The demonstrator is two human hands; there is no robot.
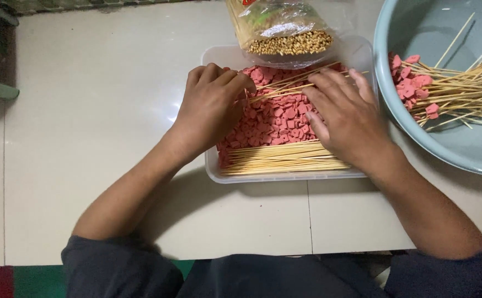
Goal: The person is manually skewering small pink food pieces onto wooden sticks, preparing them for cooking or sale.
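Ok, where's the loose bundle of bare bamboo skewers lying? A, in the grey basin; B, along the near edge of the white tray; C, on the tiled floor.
B: the bare skewers lie along the near edge of the white tray, beside the pink pieces.

Clear grain bag, grey-blue basin of finished skewers

The pale tabletop left of the clear plastic tray lies open, and so does the strip between the tray's near wall and the person's lap. On the right, the grey-blue basin holding skewered pink pieces sits just beside the tray, leaving only a narrow gap. Behind, a clear bag of grain leans over the tray's far rim, and both hands cover the pink pieces inside.
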